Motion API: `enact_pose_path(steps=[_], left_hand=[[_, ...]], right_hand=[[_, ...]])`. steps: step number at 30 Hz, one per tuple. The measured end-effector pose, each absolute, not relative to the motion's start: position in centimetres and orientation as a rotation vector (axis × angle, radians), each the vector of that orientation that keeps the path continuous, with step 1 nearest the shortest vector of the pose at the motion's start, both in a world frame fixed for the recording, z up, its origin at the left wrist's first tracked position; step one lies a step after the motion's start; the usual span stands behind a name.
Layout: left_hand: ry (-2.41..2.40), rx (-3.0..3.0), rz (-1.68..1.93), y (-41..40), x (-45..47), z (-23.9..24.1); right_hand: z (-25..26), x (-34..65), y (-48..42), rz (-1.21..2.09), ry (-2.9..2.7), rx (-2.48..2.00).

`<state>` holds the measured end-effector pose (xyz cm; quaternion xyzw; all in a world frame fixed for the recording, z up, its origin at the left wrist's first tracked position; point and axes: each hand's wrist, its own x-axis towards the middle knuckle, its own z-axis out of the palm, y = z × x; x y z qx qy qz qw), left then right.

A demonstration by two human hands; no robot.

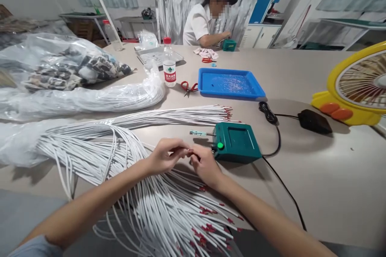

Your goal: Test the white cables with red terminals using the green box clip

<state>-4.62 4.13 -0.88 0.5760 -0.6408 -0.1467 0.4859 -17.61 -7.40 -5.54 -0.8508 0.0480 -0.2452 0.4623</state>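
Note:
My left hand (169, 155) and my right hand (206, 165) meet fingertip to fingertip, both closed in a pinch. A small dark red bit shows between them, matching the red ends of the white cables; the cable itself is mostly hidden by my fingers. Just right of my hands sits a green box-shaped machine (237, 142) with a bright green button and a light-green clip sticking out on its left. Under my forearms spreads a large bundle of white cables (157, 204), their red-tipped ends hanging over the table's front edge. Another cable bunch (169, 116) lies straight behind my hands.
Behind stand a blue tray (232, 93) with scraps, red-handled snips (188, 88) and a water bottle (169, 66). A yellow fan (356, 88) and black adapter (314, 121) are right, plastic-wrapped bundles (120, 98) left. Across the table another person (197, 26) works at a similar green machine (229, 45).

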Motion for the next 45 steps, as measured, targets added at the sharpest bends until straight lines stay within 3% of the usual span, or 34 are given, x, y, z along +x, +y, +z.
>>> enact_pose_path(steps=[7,13,31,45], left_hand=[[-1.263,1.490,-0.610,3.2,-3.8,-1.2],[-1.475,1.583,-0.397,3.3,-3.7,-0.6],[-1.444,1.566,-0.711,3.3,-3.1,-1.9],[-0.834,1.449,-1.108,3.6,-2.4,-1.0]], right_hand=[[-4.3,-17.9,-6.3,-0.688,0.356,-1.720],[-4.5,-17.8,-5.6,-0.634,0.371,-1.428],[-4.8,-17.5,-6.2,-0.742,0.391,-1.801],[-4.2,-15.2,-7.6,-0.977,0.207,-2.003]])
